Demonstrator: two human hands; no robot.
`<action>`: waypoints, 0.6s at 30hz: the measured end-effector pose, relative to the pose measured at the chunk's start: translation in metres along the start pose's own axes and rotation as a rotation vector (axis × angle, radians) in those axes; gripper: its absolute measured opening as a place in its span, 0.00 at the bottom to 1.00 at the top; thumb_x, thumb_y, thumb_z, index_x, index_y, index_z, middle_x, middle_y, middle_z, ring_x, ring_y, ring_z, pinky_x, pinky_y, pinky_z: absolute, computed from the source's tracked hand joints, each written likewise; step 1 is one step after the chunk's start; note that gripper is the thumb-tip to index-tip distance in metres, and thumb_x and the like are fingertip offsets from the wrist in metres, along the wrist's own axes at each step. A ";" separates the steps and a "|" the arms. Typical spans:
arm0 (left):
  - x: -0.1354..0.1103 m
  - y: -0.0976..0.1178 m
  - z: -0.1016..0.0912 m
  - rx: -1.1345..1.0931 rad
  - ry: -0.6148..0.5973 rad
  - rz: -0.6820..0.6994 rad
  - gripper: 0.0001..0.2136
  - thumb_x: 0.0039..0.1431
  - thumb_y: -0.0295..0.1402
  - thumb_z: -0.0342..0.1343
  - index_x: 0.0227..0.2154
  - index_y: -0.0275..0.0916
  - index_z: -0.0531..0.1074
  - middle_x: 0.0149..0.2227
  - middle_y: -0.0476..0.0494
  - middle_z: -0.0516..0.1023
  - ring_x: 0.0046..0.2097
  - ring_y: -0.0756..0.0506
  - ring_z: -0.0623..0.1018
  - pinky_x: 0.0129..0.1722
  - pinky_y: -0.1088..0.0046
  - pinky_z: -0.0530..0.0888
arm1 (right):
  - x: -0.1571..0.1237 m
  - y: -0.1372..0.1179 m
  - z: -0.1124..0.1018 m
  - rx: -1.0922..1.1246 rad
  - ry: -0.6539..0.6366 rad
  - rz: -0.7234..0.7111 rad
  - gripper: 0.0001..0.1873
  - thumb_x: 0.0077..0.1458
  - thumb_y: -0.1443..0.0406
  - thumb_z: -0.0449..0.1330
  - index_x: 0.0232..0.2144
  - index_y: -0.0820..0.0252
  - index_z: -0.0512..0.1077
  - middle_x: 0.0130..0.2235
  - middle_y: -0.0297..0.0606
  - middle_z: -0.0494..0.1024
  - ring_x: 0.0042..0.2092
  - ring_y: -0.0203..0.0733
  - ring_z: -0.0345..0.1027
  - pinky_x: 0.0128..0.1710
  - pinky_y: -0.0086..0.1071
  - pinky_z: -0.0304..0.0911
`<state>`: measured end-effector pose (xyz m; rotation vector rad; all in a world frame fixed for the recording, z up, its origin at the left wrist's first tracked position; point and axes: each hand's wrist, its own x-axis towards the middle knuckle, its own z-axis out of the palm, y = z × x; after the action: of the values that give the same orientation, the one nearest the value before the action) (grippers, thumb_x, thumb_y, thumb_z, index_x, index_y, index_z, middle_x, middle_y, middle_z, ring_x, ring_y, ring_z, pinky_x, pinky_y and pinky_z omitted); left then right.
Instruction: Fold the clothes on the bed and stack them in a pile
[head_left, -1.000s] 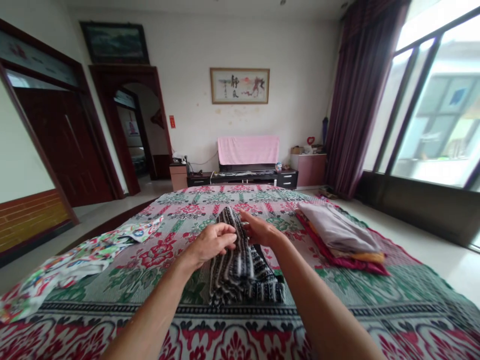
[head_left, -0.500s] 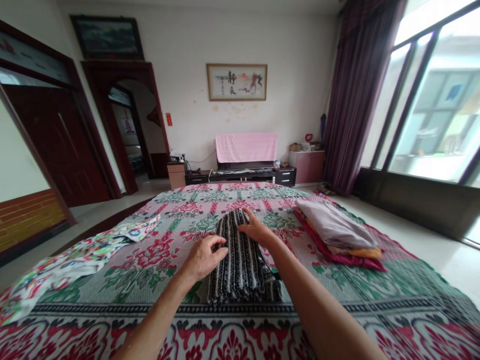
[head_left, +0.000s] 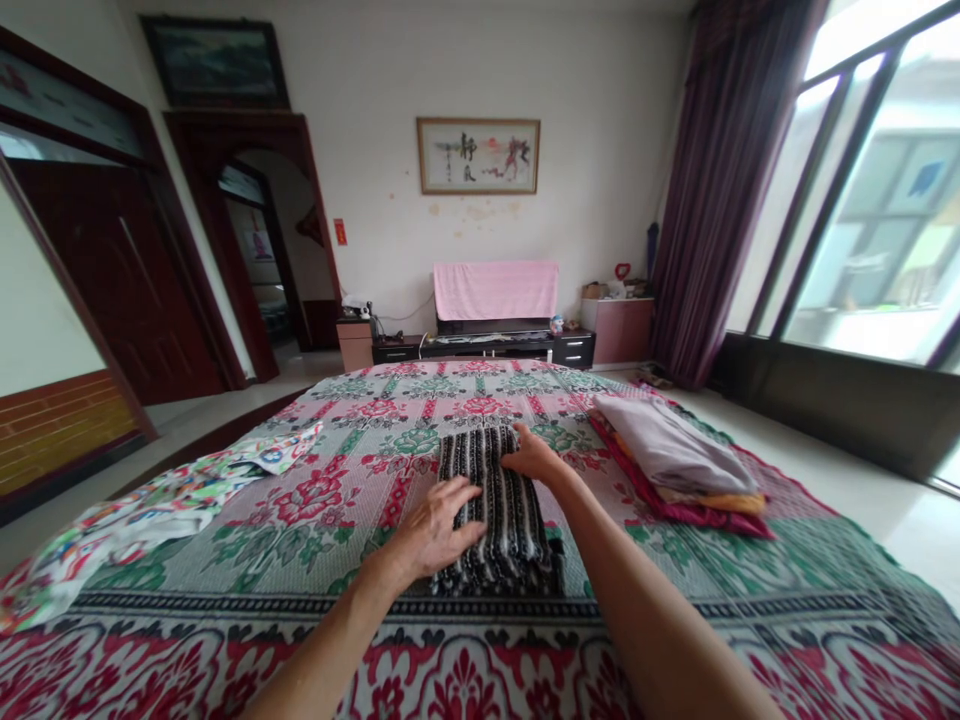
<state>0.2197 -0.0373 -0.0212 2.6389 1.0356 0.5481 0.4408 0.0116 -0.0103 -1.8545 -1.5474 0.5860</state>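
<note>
A folded black, grey and white striped knit garment (head_left: 491,500) lies flat on the bedspread in front of me. My left hand (head_left: 442,525) rests on its left side, fingers and thumb spread over the stripes. At the upper right edge, my right hand (head_left: 536,455) touches the fabric, with index finger and thumb apart; its other fingers are partly hidden. A small dark part of the garment sticks out at its lower right. Beneath everything is the floral bedspread (head_left: 315,500) in red, green and grey.
To the right sits a stack of folded clothes (head_left: 675,450), light grey on top, with orange and magenta below. A colourful printed white cloth (head_left: 172,510) lies loosely at the left. Beyond the bed stand a low black cabinet (head_left: 574,350) and a pink-draped screen (head_left: 495,290).
The striped garment now lies flatter and wider, its top shifted right. My left hand has moved right onto it, and my right hand has slid slightly right along its edge.
</note>
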 end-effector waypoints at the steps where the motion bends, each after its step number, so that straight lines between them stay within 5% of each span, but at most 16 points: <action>1: -0.001 0.001 -0.001 0.000 -0.017 -0.006 0.24 0.57 0.41 0.50 0.54 0.36 0.66 0.60 0.35 0.64 0.60 0.40 0.65 0.60 0.60 0.62 | 0.001 0.002 0.001 0.019 -0.018 0.001 0.43 0.37 0.70 0.61 0.58 0.67 0.56 0.33 0.38 0.76 0.35 0.42 0.69 0.35 0.30 0.63; 9: -0.006 0.010 -0.011 0.030 -0.066 0.015 0.25 0.51 0.38 0.56 0.54 0.42 0.67 0.64 0.37 0.58 0.64 0.39 0.57 0.62 0.58 0.57 | 0.007 0.018 0.002 0.235 -0.099 -0.046 0.30 0.41 0.66 0.61 0.51 0.63 0.65 0.33 0.35 0.77 0.34 0.38 0.70 0.32 0.28 0.64; 18: -0.013 0.023 -0.026 0.017 -0.186 0.076 0.36 0.39 0.55 0.61 0.52 0.46 0.69 0.63 0.39 0.58 0.63 0.34 0.57 0.59 0.53 0.60 | 0.005 0.016 0.006 0.510 -0.099 -0.064 0.22 0.45 0.65 0.60 0.46 0.62 0.69 0.30 0.33 0.76 0.32 0.37 0.69 0.32 0.29 0.64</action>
<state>0.2133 -0.0599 0.0073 2.6914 0.8921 0.3021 0.4490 0.0163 -0.0260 -1.4021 -1.3515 0.9532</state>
